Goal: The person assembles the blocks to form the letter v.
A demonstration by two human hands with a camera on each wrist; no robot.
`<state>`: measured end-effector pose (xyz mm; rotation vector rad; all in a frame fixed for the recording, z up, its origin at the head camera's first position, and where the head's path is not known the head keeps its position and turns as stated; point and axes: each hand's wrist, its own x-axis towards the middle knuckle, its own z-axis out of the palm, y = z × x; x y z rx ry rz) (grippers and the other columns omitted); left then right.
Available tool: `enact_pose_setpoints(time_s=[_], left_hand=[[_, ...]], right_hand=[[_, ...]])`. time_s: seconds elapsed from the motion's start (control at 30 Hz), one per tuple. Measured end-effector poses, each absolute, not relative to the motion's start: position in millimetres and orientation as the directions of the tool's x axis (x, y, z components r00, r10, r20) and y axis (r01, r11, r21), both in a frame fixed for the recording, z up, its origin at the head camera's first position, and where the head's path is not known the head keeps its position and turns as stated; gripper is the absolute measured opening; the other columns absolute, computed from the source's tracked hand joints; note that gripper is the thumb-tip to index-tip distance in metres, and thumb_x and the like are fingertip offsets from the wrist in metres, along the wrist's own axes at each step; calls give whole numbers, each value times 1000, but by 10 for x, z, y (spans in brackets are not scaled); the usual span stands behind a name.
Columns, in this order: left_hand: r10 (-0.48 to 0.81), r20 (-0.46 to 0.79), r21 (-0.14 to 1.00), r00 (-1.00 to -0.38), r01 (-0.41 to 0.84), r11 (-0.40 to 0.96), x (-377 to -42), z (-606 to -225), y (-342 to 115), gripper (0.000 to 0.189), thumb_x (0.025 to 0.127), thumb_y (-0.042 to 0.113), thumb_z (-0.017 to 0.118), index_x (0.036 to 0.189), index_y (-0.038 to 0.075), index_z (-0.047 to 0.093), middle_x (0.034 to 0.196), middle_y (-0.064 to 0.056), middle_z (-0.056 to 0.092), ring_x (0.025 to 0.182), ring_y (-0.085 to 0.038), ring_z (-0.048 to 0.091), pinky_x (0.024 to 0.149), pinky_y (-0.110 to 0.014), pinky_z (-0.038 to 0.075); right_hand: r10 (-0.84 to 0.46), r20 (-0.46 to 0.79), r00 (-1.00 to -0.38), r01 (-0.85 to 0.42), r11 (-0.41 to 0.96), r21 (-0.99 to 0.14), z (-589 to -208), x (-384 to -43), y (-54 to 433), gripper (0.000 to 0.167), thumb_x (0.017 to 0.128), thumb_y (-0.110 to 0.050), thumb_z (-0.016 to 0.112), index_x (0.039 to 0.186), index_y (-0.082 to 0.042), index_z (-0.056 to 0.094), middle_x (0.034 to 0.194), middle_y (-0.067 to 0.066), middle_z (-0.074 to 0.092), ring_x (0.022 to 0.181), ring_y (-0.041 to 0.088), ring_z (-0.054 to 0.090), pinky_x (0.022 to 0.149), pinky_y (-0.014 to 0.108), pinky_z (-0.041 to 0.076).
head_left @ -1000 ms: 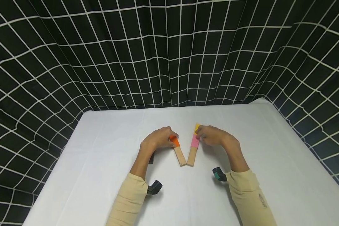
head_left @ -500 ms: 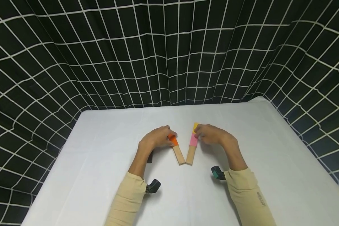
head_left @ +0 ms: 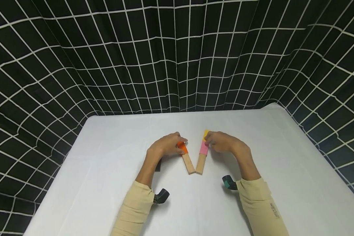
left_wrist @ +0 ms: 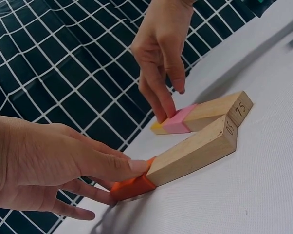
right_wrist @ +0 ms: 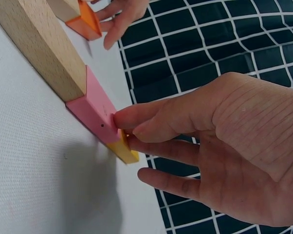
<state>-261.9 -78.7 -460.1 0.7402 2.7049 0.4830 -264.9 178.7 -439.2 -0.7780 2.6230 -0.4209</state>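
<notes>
My left hand [head_left: 167,144] pinches an orange block [left_wrist: 133,187] between thumb and fingers. That block lies end to end with a plain wooden block [left_wrist: 192,152]. In the left wrist view the thumb rests near their joint. My right hand [right_wrist: 205,141] touches a pink block [right_wrist: 94,108] and a yellow block [right_wrist: 123,147] with nearly straight fingertips, its thumb apart. Those two continue in line from a second wooden block [head_left: 200,164]. Both rows lie on the white table, their near ends meeting in a V. Handwritten digits mark the wooden ends.
A dark flat piece [head_left: 158,165] lies partly hidden under my left forearm. Black wrist cameras [head_left: 161,196] project from both sleeves. A dark curtain with a white grid [head_left: 177,65] stands behind the white table [head_left: 106,131] and at its sides.
The head view shifts slightly. Both hands and the V of blocks stay almost in place. My left index fingertip reaches a little farther out past the orange block.
</notes>
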Motion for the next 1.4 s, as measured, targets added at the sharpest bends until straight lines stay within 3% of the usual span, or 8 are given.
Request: enact_pose_setpoints(time_s=[0.37,0.57,1.4], left_hand=[[524,-207,367,-826,431,824,-2600,-4580,-761,50,91,24,83,139,19,69,120,-5,68,97,-17,60,94,-33,57],[514,-210,375,-832,417,828,-2596,-4589,-770,48,96,29,77,142,22,67,125,-7,65,96,-17,58,88,-32,55],[525,-231,339,-819,438,833,-2606,-4588,-749,50,98,26,74,147,24,63,122,-8,66,98,-19,57,93,-35,55]], right_hand=[[-576,-245,-780,-460,793,-399,-4419,-2642,1796,36,95,5,51,119,0,77,138,22,66,138,45,57,118,59,45],[-585,-235,-776,-468,784,-407,-4422,-2643,1795,35,94,6,52,117,1,77,137,22,66,138,46,56,118,60,45],[-567,-262,-781,-457,804,-380,-4416,-2657,1762,34,96,4,52,118,-1,77,137,21,66,138,45,56,116,59,47]])
